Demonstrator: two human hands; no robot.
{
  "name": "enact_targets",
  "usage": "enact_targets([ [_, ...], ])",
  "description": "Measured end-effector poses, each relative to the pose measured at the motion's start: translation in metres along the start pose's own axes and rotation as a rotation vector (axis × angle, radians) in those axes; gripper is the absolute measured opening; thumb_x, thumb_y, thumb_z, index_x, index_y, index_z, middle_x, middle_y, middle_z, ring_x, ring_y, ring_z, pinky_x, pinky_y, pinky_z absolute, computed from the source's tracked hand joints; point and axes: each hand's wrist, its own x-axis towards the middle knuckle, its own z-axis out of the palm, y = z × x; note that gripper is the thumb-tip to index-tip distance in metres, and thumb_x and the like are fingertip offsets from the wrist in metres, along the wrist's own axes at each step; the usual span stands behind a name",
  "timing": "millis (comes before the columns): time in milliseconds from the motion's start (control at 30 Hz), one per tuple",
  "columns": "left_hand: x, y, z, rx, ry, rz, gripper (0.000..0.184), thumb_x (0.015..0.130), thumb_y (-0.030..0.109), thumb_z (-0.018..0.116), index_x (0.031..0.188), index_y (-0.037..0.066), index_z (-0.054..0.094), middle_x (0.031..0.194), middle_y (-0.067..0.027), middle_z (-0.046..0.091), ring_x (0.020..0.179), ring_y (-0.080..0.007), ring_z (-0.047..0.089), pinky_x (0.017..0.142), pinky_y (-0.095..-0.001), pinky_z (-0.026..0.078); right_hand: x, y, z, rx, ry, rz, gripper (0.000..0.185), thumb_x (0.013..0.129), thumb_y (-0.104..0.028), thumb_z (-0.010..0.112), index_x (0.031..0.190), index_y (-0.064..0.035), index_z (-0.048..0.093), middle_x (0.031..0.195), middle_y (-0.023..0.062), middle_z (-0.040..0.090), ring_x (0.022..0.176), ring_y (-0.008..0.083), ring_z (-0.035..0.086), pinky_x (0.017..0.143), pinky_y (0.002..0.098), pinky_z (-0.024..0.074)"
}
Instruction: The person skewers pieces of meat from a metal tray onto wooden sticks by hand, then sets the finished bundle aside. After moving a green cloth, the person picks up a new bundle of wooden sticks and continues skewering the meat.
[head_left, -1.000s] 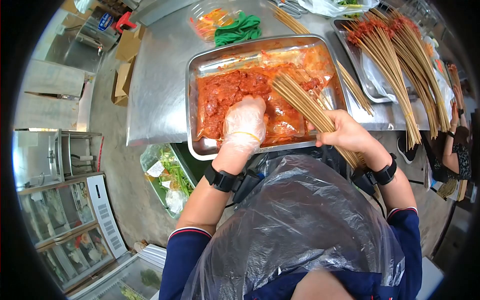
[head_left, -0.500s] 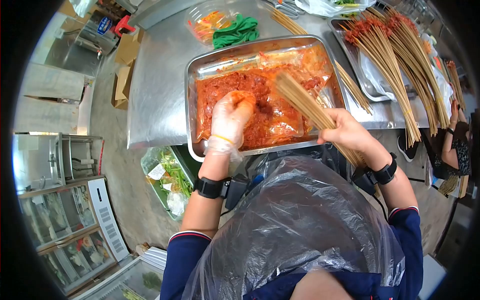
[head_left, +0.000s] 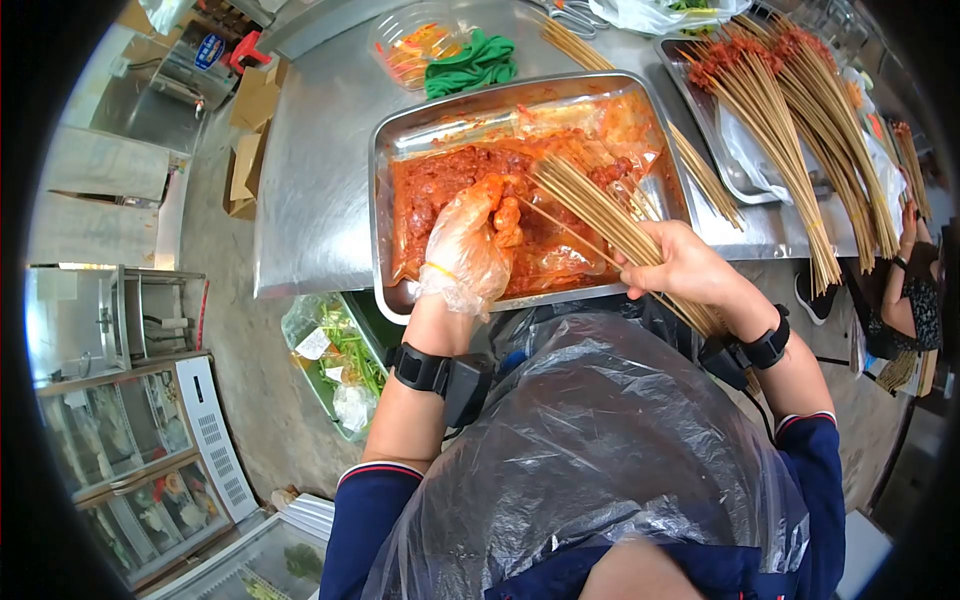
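My left hand (head_left: 470, 240), in a clear plastic glove smeared with red sauce, is closed on a piece of marinated meat (head_left: 508, 222) above the steel tray (head_left: 384, 300). My bare right hand (head_left: 685, 262) grips a thick bundle of bamboo skewers (head_left: 590, 205), their tips pointing up and left over the tray. One single skewer (head_left: 565, 232) sticks out from the bundle, its tip at the meat in my left fingers; whether it has pierced it I cannot tell. Red minced-looking marinated meat (head_left: 430, 190) fills the tray's left and middle.
Behind the tray lie a green cloth (head_left: 470, 62) and a clear bowl of orange-red bits (head_left: 415, 55). Finished meat skewers (head_left: 770, 110) rest on a second tray (head_left: 680, 90) at right. A crate of greens (head_left: 345, 360) stands below the table. Another person's arm (head_left: 900, 270) shows at far right.
My left hand has turned and now pinches a piece of meat. The skewer bundle has lowered slightly, and one skewer now stands apart from it toward my left fingers.
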Motion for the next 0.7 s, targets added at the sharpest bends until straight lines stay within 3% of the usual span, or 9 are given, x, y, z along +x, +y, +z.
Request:
enact_targets([
  [67,0.000,-0.002,0.004,0.058,0.045,0.055,0.017,0.088,0.009,0.056,0.100,-0.003,0.056,0.093,-0.0120,0.061,0.070,-0.0170,0.057,0.054,-0.0240,0.047,0.000,0.001,0.000,0.032,-0.019,-0.016,0.015,0.078,-0.002,0.061,0.091,0.0008,0.056,0.073,0.0023,0.059,0.062,0.0083,0.059,0.059,0.0225,0.0490],
  [267,-0.004,-0.007,0.004,0.233,0.019,0.140,0.018,0.085,0.007,0.057,0.100,-0.004,0.057,0.090,-0.0104,0.061,0.069,-0.0163,0.057,0.054,-0.0240,0.046,0.001,-0.002,0.000,0.009,-0.010,0.048,0.014,0.078,-0.001,0.060,0.091,0.0011,0.057,0.074,0.0028,0.059,0.062,0.0086,0.058,0.060,0.0233,0.0493],
  [500,-0.001,-0.012,0.002,0.181,0.058,0.096,0.017,0.084,0.006,0.058,0.099,-0.003,0.058,0.089,-0.0097,0.061,0.069,-0.0152,0.057,0.055,-0.0243,0.046,0.000,-0.002,-0.003,-0.026,-0.046,0.030,0.014,0.079,0.000,0.060,0.092,0.0020,0.057,0.074,0.0034,0.059,0.062,0.0090,0.059,0.060,0.0236,0.0493],
  [600,-0.001,-0.012,0.000,0.216,0.028,0.117,0.016,0.084,0.005,0.058,0.098,-0.003,0.059,0.086,-0.0085,0.061,0.067,-0.0145,0.057,0.054,-0.0243,0.046,0.001,0.000,-0.004,0.007,-0.016,0.052,0.014,0.078,0.000,0.060,0.092,0.0022,0.057,0.074,0.0036,0.059,0.062,0.0092,0.059,0.060,0.0236,0.0494],
  [700,0.002,-0.016,-0.013,0.226,-0.127,0.004,0.019,0.085,0.007,0.057,0.103,-0.002,0.057,0.094,-0.0111,0.061,0.076,-0.0178,0.059,0.061,-0.0256,0.049,0.000,0.002,-0.006,0.001,-0.044,0.051,0.014,0.079,0.000,0.060,0.092,0.0017,0.057,0.074,0.0033,0.059,0.061,0.0094,0.059,0.060,0.0234,0.0494],
])
